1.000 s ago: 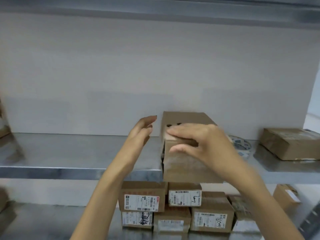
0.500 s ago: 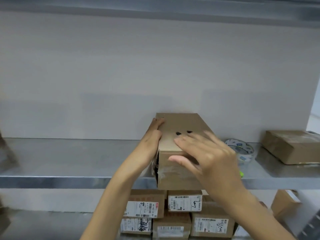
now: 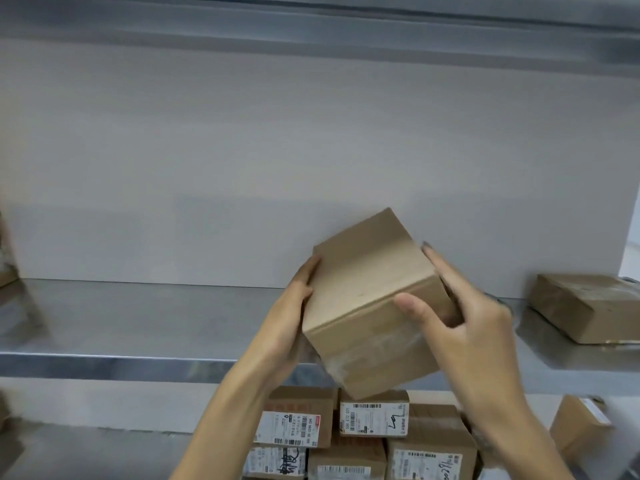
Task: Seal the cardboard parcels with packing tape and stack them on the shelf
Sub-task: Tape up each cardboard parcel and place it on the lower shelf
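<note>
A small brown cardboard parcel (image 3: 370, 299) is tilted in the air above the front edge of the metal shelf (image 3: 138, 323). Clear tape shows on its lower front face. My left hand (image 3: 294, 317) grips its left side, fingers curled round the edge. My right hand (image 3: 457, 317) holds its right side, thumb on the front face and fingers along the far edge. The tape roll is hidden behind my right hand.
A flat taped parcel (image 3: 588, 306) lies on the shelf at the right. Several labelled parcels (image 3: 374, 417) are stacked on the lower shelf beneath my hands. A white wall backs the shelf, with another shelf (image 3: 311, 26) overhead.
The parcel stood flat on the shelf; both hands have now lifted it and turned it to a tilted pose. My left hand went from open beside it to gripping it.
</note>
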